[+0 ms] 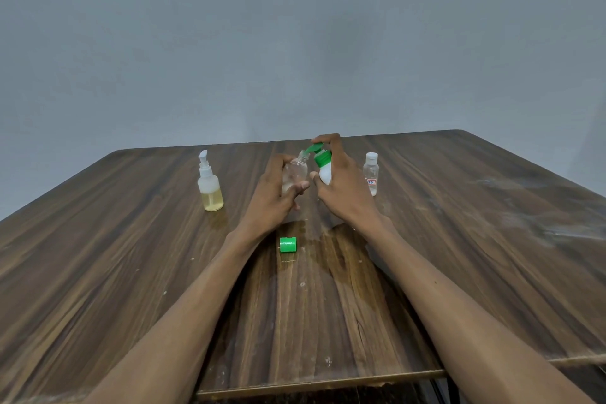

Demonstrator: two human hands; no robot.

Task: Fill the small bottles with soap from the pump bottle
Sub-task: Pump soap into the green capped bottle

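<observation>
My left hand [273,197] grips a small clear bottle [294,174], uncapped and tilted with its neck toward the right. My right hand [341,187] holds a white pump bottle [324,172] with a green pump head; a finger rests on top of the pump, and the green spout points into the clear bottle's neck. A green cap [288,245] lies on the table below my hands. A second small clear bottle [371,173] with a white cap and a red-marked label stands upright to the right.
A frosted pump bottle [210,185] holding yellowish liquid stands at the left on the wooden table [131,256]. A wet patch spreads around the green cap. The table's near edge is chipped; a grey wall stands behind.
</observation>
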